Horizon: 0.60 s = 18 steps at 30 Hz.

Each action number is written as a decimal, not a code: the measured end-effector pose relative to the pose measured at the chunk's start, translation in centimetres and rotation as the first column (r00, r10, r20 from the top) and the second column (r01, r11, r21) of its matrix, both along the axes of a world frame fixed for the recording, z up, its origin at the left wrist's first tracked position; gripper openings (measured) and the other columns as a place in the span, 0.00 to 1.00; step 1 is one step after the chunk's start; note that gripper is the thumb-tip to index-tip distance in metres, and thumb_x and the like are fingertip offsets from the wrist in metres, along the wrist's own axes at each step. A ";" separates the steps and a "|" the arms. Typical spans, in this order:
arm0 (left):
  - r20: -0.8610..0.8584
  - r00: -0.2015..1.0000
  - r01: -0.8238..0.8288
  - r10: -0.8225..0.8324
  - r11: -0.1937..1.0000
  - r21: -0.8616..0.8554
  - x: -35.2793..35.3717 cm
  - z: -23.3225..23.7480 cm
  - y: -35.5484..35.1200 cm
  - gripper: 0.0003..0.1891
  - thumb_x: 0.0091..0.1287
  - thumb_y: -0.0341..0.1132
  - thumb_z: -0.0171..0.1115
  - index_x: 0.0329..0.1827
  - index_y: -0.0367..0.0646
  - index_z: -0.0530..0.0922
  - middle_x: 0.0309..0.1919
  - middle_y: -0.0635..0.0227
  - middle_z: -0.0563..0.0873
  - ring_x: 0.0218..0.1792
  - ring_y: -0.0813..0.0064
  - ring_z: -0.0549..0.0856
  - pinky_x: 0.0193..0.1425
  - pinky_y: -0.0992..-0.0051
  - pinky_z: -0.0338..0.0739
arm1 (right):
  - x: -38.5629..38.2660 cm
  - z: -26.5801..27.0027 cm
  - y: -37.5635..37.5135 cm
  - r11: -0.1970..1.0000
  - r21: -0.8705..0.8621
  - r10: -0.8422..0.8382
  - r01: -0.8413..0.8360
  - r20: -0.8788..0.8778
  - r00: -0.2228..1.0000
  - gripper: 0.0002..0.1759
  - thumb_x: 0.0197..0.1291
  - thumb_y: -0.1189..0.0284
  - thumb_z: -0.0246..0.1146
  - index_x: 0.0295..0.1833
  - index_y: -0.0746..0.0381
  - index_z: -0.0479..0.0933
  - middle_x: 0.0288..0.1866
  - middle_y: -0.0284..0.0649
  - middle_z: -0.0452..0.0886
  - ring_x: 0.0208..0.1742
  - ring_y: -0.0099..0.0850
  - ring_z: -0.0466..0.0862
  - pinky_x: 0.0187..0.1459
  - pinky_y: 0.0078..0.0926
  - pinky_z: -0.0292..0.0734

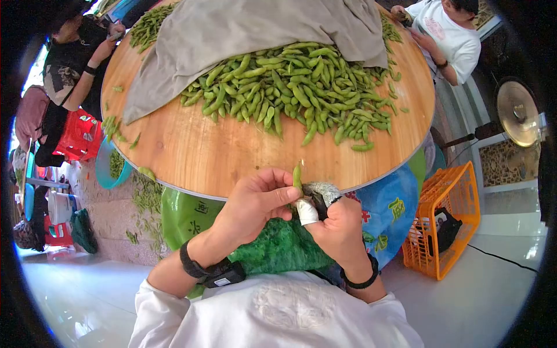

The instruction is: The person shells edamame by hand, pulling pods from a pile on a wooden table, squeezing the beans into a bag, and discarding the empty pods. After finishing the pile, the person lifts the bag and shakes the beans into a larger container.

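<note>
Near the front edge of the table, a single green soybean pod stands upright between my two hands. My left hand pinches it between thumb and fingers. My right hand is closed beside it, its white-wrapped thumb against the pod's lower end. A grey speckled cover sits on a finger of that hand. Something dark shows between its thumb and finger, too hidden to name. Beyond my hands, a big pile of soybean pods lies on the round wooden table, partly under a grey cloth.
Below the table edge hang a green mesh bag and a blue printed bag. An orange crate stands at right. At left are a light-blue basin and scattered pods. Two people are across the table.
</note>
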<state>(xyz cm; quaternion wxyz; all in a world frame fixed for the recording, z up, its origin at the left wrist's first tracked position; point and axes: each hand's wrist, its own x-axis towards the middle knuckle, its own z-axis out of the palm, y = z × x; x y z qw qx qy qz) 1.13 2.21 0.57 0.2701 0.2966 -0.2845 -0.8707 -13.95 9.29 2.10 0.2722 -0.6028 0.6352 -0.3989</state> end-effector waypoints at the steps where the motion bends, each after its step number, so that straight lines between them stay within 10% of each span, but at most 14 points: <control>1: 0.001 1.000 0.003 -0.003 1.000 0.000 -0.1 0.0 0.1 0.07 0.62 0.26 0.59 0.43 0.36 0.75 0.37 0.67 0.81 0.33 0.81 0.81 0.35 0.82 0.77 | 0.0 0.0 0.0 1.000 -0.025 0.010 -0.011 -0.021 1.000 0.12 0.51 0.72 0.63 0.41 0.64 0.75 0.28 0.50 0.79 0.30 0.47 0.81 0.30 0.37 0.76; 3: 0.244 0.966 0.016 0.081 0.930 -0.368 -0.2 0.2 0.4 0.06 0.62 0.25 0.60 0.41 0.34 0.75 0.33 0.68 0.82 0.32 0.81 0.81 0.35 0.82 0.77 | -0.3 -0.2 0.0 1.000 -0.015 0.026 -0.026 -0.001 1.000 0.11 0.50 0.73 0.63 0.39 0.65 0.75 0.26 0.50 0.78 0.28 0.46 0.81 0.29 0.36 0.75; 18: 0.412 0.896 0.180 0.167 0.712 -0.679 -0.2 0.4 1.4 0.03 0.58 0.21 0.61 0.35 0.32 0.77 0.31 0.68 0.79 0.29 0.80 0.81 0.33 0.82 0.76 | -1.6 -0.3 -0.3 1.000 0.013 -0.007 0.002 0.378 0.926 0.08 0.53 0.74 0.64 0.37 0.66 0.77 0.24 0.33 0.78 0.23 0.20 0.75 0.27 0.21 0.72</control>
